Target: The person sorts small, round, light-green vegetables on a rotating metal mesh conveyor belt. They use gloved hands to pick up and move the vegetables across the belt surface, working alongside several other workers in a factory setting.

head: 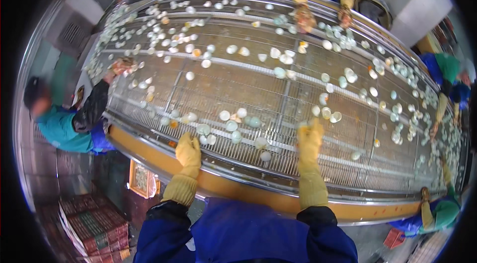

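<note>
My left hand (188, 153), in a yellow rubber glove, rests at the near rail of a wire-mesh conveyor (238, 84). Its fingers are partly curled; whether they hold anything is hidden. Just to its right lie pale, greenish-white eggshells (203, 129) and one orange smear or yolk piece (173, 124). My right hand (310, 140), gloved alike, reaches out over the mesh and is motion-blurred. Something orange and greenish may be at its fingertips, too blurred to name. Beyond those fingers sit open shell halves (326, 113), some with orange residue.
Co-workers' gloved hands work over the far side (305, 18), the left end (124, 66) and the right end. Shells lie densely at both ends. A raised metal rail with a yellow-brown side (246, 192) borders my side. Stacked crates (95, 225) and a bin (143, 179) stand lower left.
</note>
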The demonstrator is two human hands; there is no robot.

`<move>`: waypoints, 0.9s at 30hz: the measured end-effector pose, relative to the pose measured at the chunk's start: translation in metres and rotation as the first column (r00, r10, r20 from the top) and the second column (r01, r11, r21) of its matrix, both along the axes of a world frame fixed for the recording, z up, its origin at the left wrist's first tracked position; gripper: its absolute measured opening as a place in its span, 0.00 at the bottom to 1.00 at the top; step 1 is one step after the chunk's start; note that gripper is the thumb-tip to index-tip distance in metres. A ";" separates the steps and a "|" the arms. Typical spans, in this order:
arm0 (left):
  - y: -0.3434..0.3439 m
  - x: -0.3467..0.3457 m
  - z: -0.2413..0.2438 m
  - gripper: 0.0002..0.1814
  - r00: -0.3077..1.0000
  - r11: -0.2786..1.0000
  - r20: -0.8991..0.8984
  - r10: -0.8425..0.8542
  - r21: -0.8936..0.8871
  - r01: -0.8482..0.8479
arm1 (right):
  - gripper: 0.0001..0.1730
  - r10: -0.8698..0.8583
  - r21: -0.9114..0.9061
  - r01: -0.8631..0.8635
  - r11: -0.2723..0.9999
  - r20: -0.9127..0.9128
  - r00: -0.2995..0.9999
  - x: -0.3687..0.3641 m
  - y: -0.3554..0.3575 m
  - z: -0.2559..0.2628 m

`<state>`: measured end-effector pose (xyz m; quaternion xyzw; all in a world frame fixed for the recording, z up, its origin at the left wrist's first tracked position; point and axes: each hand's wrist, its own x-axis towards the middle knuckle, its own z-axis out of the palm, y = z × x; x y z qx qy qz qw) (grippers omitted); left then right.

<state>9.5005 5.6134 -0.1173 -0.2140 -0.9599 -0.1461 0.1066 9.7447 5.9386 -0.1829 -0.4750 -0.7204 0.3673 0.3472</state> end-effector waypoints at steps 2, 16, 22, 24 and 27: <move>0.008 0.009 0.013 0.15 0.995 0.998 0.085 0.050 -0.042 -0.046 | 0.31 0.298 0.177 -0.339 0.924 0.221 0.929 -0.053 -0.034 0.030; 0.049 0.062 0.025 0.13 0.996 1.000 0.093 0.019 0.023 -0.021 | 0.11 0.506 0.417 -0.574 0.705 0.271 0.819 0.071 -0.075 0.050; 0.065 0.083 0.020 0.13 0.979 0.991 0.181 0.095 -0.113 -0.076 | 0.17 0.103 -0.016 -0.102 0.995 0.239 0.965 0.203 -0.035 0.042; 0.072 0.090 0.023 0.13 0.975 0.993 0.209 0.080 -0.100 -0.060 | 0.24 0.014 0.121 -0.039 0.992 0.197 0.980 0.213 -0.028 0.030; 0.077 0.114 0.028 0.15 0.983 0.967 0.182 -0.026 0.255 -0.021 | 0.25 0.025 0.059 -0.044 0.997 0.296 0.955 0.216 -0.028 0.041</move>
